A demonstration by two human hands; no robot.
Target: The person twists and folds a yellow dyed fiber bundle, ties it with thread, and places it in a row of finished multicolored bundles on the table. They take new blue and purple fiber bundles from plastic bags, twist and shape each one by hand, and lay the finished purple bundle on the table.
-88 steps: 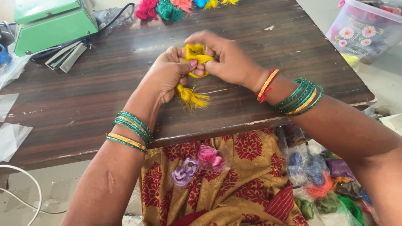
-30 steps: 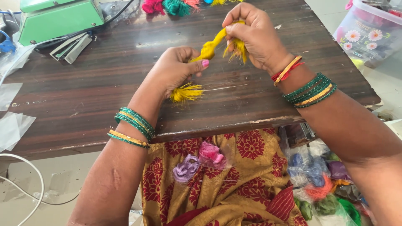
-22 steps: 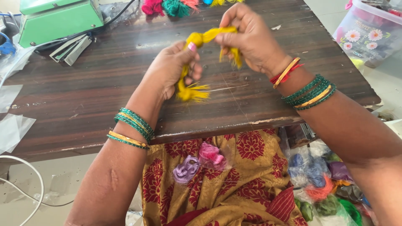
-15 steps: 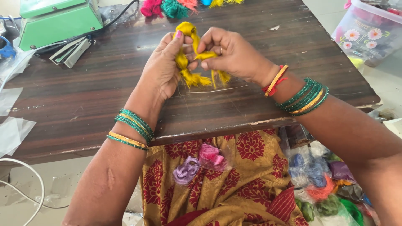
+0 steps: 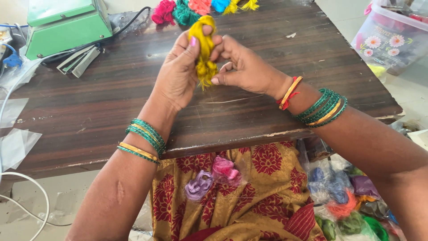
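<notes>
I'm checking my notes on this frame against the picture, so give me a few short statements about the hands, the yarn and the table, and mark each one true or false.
1. Both hands hold the yellow yarn bundle above the wooden table. True: left hand and right hand pinch it together.
2. The green machine sits at the table's near right corner. False: it is at the far left.
3. Pink and purple yarn pieces lie on the lap. True.
4. The wrists are bare. False: both carry green and gold bangles.
</notes>
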